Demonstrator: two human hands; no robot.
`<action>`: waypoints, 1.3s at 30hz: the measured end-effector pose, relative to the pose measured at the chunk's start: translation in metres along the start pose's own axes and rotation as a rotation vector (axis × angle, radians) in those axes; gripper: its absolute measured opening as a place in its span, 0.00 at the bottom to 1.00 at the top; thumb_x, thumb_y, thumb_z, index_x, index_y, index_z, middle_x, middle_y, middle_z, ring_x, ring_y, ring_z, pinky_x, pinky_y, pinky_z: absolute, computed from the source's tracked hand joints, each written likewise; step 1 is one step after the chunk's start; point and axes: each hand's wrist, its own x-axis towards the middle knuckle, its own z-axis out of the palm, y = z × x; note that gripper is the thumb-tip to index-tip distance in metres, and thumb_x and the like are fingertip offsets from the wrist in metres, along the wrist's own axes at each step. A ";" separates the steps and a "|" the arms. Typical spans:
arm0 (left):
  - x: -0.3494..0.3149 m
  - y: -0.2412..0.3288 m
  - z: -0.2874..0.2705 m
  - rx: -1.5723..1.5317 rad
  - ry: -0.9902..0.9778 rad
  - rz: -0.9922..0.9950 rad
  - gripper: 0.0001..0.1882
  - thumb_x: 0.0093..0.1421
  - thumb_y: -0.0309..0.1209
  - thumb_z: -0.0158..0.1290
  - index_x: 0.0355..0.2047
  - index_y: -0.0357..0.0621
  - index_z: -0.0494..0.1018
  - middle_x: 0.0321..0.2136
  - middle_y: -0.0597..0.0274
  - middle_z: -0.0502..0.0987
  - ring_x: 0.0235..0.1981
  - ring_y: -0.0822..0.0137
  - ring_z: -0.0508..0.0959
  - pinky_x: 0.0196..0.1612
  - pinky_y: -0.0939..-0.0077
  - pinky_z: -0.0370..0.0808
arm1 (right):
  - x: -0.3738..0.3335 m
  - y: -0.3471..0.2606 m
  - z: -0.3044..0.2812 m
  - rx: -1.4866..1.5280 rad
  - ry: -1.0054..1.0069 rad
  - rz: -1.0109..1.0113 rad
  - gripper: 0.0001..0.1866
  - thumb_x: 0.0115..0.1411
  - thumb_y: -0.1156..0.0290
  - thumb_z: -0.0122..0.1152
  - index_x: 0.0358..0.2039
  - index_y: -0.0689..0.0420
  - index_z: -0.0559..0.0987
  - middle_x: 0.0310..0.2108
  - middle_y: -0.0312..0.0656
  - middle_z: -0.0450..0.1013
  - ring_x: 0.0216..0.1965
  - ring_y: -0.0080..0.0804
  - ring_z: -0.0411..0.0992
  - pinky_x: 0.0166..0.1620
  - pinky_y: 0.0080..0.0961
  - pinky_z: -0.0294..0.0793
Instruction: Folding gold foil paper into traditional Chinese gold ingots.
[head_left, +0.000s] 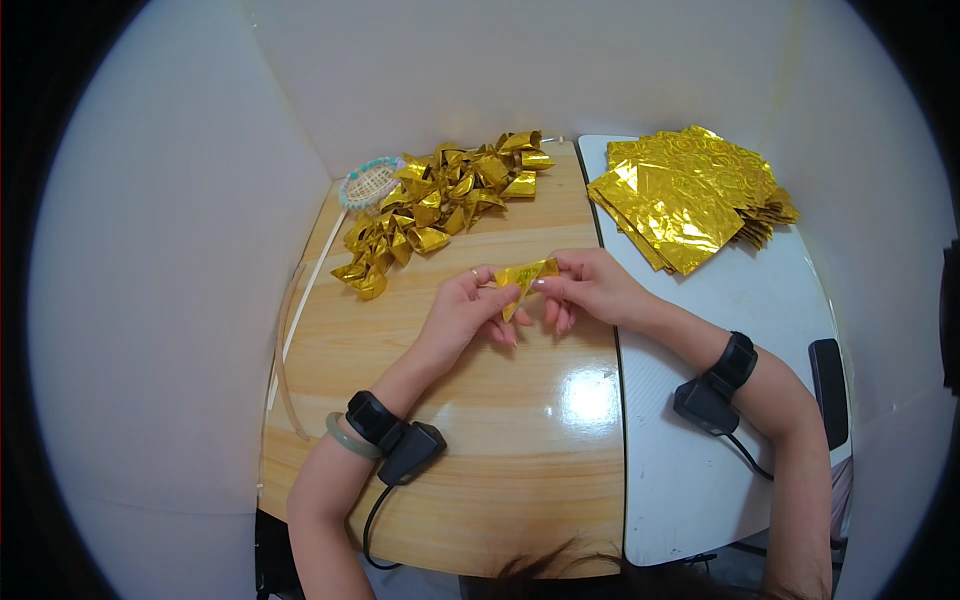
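Note:
Between my two hands, above the wooden tabletop, is a piece of gold foil paper (510, 274) folded into a small triangular shape. My left hand (468, 308) pinches its left side between thumb and fingers. My right hand (592, 287) grips its right end the same way, thumb toward me. Part of the foil is hidden behind the fingers. Beyond my left hand lies a heap of folded gold foil pieces (428, 205), curled into boat-like shapes. To the far right rests a stack of flat gold foil sheets (685, 215).
A wooden table (480, 480) and a white table (690, 450) meet along a seam. A small woven fan (370, 185) with a beaded bracelet on it lies behind the heap, at left. A dark phone (828, 385) sits at the right edge. Pale walls enclose the back and sides.

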 end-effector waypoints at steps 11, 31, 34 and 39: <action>0.002 0.001 -0.001 0.104 0.034 -0.072 0.08 0.62 0.31 0.50 0.31 0.37 0.71 0.16 0.62 0.75 0.14 0.75 0.74 0.19 0.87 0.71 | 0.000 -0.002 -0.001 -0.051 0.122 -0.065 0.15 0.65 0.62 0.50 0.38 0.62 0.77 0.25 0.39 0.76 0.24 0.21 0.74 0.28 0.15 0.73; 0.010 -0.018 0.005 -0.133 0.062 0.151 0.31 0.65 0.22 0.40 0.66 0.43 0.42 0.48 0.60 0.70 0.48 0.74 0.70 0.48 0.80 0.70 | 0.005 0.004 0.009 -1.098 0.226 -0.625 0.25 0.55 0.66 0.60 0.54 0.56 0.69 0.48 0.47 0.66 0.52 0.44 0.60 0.54 0.33 0.62; 0.009 -0.017 0.006 0.024 0.086 0.204 0.32 0.64 0.22 0.41 0.66 0.44 0.43 0.49 0.60 0.68 0.44 0.74 0.71 0.48 0.80 0.70 | 0.005 0.005 0.008 -0.895 0.194 -0.615 0.25 0.55 0.68 0.61 0.53 0.57 0.70 0.46 0.46 0.68 0.45 0.39 0.67 0.50 0.29 0.67; 0.006 -0.011 0.007 0.237 0.077 0.277 0.34 0.61 0.21 0.46 0.66 0.47 0.47 0.46 0.59 0.68 0.39 0.73 0.72 0.46 0.79 0.71 | 0.007 0.008 0.012 -0.241 0.182 -0.259 0.21 0.57 0.74 0.60 0.51 0.58 0.70 0.42 0.38 0.70 0.35 0.21 0.70 0.37 0.18 0.72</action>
